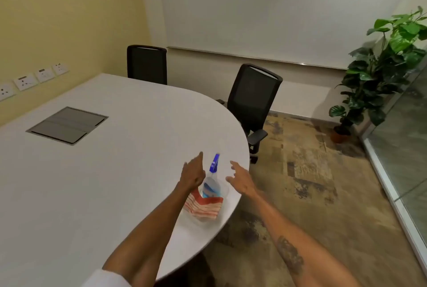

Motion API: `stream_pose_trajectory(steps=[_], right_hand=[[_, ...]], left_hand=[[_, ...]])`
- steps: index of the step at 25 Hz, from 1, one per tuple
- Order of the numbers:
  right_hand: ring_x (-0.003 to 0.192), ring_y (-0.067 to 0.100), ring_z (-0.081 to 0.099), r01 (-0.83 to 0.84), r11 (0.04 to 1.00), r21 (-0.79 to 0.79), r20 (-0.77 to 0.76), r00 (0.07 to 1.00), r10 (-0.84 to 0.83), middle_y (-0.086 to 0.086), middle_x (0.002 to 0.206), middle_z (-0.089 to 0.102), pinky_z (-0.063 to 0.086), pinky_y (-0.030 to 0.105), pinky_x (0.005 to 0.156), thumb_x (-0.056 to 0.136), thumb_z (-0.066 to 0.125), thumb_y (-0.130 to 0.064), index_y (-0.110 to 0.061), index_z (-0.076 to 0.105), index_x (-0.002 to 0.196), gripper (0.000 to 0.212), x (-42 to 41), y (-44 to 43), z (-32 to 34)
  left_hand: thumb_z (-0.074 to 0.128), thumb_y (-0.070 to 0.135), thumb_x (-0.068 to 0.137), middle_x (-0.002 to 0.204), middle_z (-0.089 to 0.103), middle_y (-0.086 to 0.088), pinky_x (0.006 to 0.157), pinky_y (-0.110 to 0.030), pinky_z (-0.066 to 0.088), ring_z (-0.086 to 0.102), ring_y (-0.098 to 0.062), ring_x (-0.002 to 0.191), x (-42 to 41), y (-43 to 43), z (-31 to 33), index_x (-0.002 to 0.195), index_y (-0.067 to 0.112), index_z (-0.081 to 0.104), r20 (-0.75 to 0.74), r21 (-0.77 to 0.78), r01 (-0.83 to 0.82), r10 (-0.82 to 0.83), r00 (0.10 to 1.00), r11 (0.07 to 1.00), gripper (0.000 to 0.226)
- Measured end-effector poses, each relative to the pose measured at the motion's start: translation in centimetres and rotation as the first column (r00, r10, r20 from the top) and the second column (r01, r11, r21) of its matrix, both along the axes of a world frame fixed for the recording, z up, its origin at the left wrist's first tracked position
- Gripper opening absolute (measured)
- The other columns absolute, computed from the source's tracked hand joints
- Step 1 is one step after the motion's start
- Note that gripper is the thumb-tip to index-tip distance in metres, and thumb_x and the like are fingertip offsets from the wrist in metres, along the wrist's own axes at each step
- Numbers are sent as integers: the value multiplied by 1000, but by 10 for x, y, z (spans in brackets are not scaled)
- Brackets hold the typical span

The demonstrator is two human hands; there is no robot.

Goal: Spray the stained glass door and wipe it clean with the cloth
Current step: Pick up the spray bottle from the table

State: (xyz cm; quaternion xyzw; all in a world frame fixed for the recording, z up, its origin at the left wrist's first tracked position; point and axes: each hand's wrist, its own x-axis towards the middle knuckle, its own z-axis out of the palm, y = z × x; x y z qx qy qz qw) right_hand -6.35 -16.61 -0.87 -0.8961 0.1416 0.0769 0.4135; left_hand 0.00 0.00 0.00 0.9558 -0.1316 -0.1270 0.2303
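Head view: spray bottle (213, 179) upright near rounded edge of white table (111, 171), striped cloth (203, 207) at its base. Left hand (193, 174) — fingers extended, gripping nothing — just beside bottle; right hand (241, 179) spread, empty. Glass door (406, 139) well apart, far right.
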Motion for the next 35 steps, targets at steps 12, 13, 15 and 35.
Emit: stream_pose_trajectory(steps=[12,13,15,35], right_hand=[[124,26,59,213,971,111,-105,974,-202,10,137,59,46,33,107,97,64,-27,-11,48,136,45,68,53,-55],[121,27,61,232,967,103,-84,971,-224,11,134,61,47,33,106,97,64,-25,-9,50,134,42,71,56,-58],[115,26,64,256,963,86,-45,966,-253,12,128,64,48,32,104,98,62,-25,-7,53,128,36,73,58,-59],[84,7,64,414,901,131,531,738,-416,1,98,68,55,21,75,95,64,-32,-19,62,107,19,-99,-41,45]], left_hand=[[45,17,107,152,54,-9,119,-40,41,54,-29,138,59,2,-57,149,13,50,-301,-148,183,-220,928,972,42],[45,12,107,152,54,-9,119,-40,42,54,-29,138,63,3,-61,149,13,51,-288,-142,189,-223,931,972,43],[45,7,105,152,55,-9,118,-40,44,55,-29,138,68,7,-63,148,13,53,-273,-132,211,-240,932,969,44],[72,24,93,139,62,-11,105,-44,54,64,-28,122,-76,-89,30,138,9,54,11,-405,448,-486,874,797,51]])
